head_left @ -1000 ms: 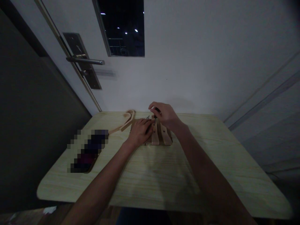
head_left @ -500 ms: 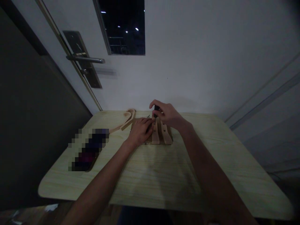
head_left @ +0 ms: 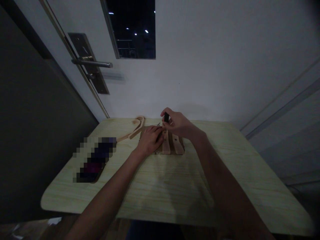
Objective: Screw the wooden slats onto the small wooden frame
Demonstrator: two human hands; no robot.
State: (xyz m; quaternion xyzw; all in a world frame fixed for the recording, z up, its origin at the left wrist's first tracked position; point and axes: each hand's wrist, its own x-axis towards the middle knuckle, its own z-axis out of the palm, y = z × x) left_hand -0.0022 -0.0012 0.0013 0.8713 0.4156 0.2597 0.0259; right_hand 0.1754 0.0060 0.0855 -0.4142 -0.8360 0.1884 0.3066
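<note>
A small wooden board (head_left: 160,150) lies on the table with curved wooden strips on it. The middle strip (head_left: 166,145) and the right strip (head_left: 177,146) show dark holes. My left hand (head_left: 149,139) is closed over the board's left part, its thumb and fingertips against the middle strip. My right hand (head_left: 177,123) grips the black handle of a screwdriver (head_left: 166,117) from above, fingers curled round it. The tool stands nearly upright over the far end of the middle strip. Its tip is hidden by my fingers.
A curved, hook-shaped wooden piece (head_left: 137,128) lies left of the board. A phone (head_left: 100,160), partly pixelated, rests at the left of the pale wooden table (head_left: 150,190). Behind stands a white door (head_left: 200,66) with a metal handle (head_left: 92,63).
My right hand has shifted slightly and its fingers have turned a little around the screwdriver's handle, showing more of it. My left hand and the board stay put.
</note>
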